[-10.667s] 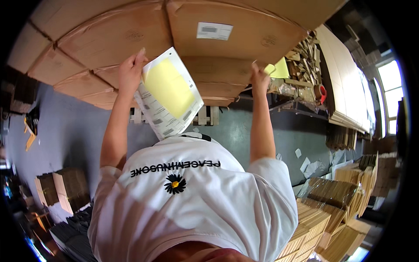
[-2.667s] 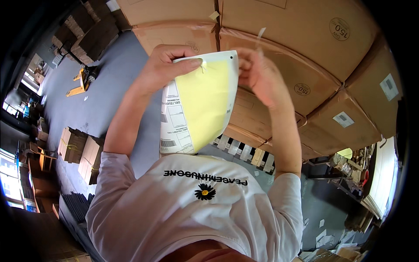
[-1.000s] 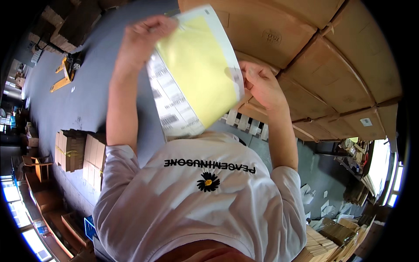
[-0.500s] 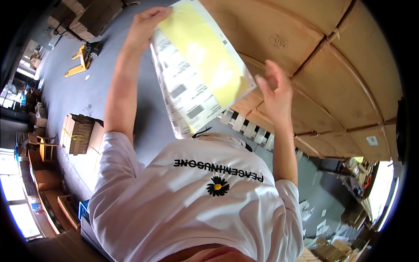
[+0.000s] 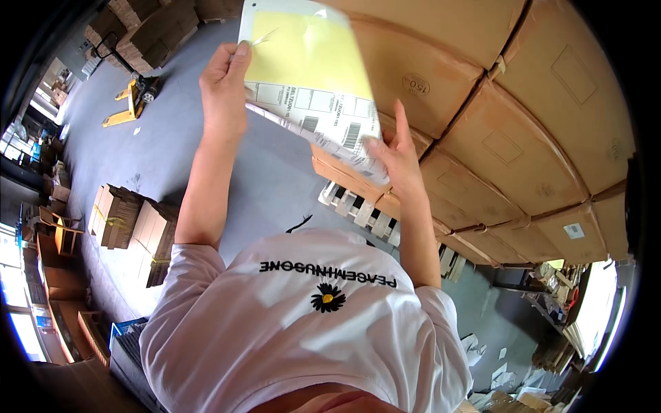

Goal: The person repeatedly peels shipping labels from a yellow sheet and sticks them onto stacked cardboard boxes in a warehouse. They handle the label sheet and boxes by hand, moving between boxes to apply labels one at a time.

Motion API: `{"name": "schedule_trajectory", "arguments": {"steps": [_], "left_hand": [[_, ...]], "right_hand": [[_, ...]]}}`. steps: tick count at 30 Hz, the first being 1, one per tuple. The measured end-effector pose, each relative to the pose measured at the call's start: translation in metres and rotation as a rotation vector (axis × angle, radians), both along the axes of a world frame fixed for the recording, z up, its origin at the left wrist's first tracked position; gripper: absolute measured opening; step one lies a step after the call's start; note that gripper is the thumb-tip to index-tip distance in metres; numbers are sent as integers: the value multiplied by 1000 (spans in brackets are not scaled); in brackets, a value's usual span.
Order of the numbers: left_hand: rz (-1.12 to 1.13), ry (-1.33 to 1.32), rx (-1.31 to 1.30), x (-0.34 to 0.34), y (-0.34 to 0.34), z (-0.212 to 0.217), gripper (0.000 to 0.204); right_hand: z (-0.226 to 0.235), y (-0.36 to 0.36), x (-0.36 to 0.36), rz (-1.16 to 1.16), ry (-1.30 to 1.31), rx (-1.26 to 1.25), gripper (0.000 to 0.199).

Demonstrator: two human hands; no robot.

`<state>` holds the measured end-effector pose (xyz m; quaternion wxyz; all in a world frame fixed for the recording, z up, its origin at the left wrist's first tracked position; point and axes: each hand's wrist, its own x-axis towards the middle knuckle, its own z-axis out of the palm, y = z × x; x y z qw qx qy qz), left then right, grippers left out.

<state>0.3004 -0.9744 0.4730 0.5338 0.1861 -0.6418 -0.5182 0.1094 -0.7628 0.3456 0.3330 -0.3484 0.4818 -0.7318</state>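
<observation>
I hold a white paper sheet with printed barcodes and a yellow sheet on top (image 5: 310,76), raised at arm's length toward a stack of brown cardboard boxes (image 5: 482,117). My left hand (image 5: 224,89) grips the sheet's left edge between thumb and fingers. My right hand (image 5: 392,155) presses with spread fingers on the sheet's lower right corner, close against a box face. My white T-shirt fills the lower middle of the head view.
A wooden pallet (image 5: 365,213) lies under the box stack. Bundles of flat cardboard (image 5: 131,224) sit on the grey floor at left. A yellow pallet jack (image 5: 134,100) stands farther off. Shelves with cardboard run along the left edge, and paper scraps litter the lower right.
Both arms have carried the sheet higher and to the right, up to the boxes. My right hand has shifted from the sheet's right side to its lower corner.
</observation>
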Motion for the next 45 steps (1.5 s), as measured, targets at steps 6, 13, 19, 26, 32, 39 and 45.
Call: {"name": "schedule_trajectory", "arguments": {"steps": [6,13,19,26,32,39,45], "left_hand": [[-136,85,207,5,-6,-33,20],[213,-379,4,14,-11,-86,28],[-490,-268,235,27,10,-94,55],[-664,-337,170,29,52,-82,57],[-428,-752,-25,28,83,-67,34],[-307,-743,-313,15,112,-61,12],[-401,-667,-441,-6,104,-61,10]], "right_hand": [[-40,21,-31,203,-606,-80,100],[1,50,-8,-121,-54,-9,36],[-9,80,-32,-258,-176,73,27],[-1,127,-47,76,-175,22,62],[13,160,-65,-38,180,416,54],[-15,185,-84,-100,232,432,17],[37,153,-18,-632,1367,570,59]]}}
